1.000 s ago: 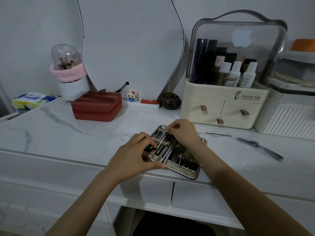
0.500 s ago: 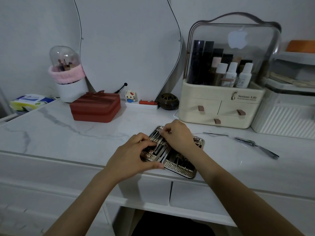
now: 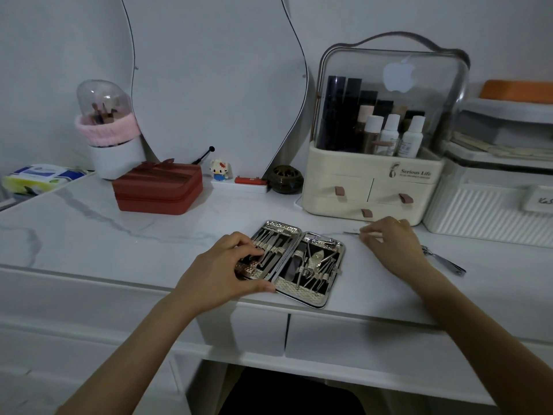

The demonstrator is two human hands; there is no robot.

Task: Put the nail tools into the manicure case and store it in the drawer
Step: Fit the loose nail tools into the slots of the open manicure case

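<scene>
The tabletop (image 3: 89, 235) is white marble with grey veins. The open manicure case (image 3: 311, 265) near the front edge is silver with a woven-pattern trim and black lining. Far left, a jewellery box (image 3: 158, 190) is brick red, and a brush holder (image 3: 113, 157) is white with a pink fluffy band. The cosmetic organiser (image 3: 371, 187) far right is cream with brown drawer tabs.

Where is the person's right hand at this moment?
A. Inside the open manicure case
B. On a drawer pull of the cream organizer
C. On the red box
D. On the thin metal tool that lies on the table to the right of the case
D: the right hand is on the tabletop beside the open manicure case, fingertips at the thin metal tool, while the left hand rests on the case.
</scene>
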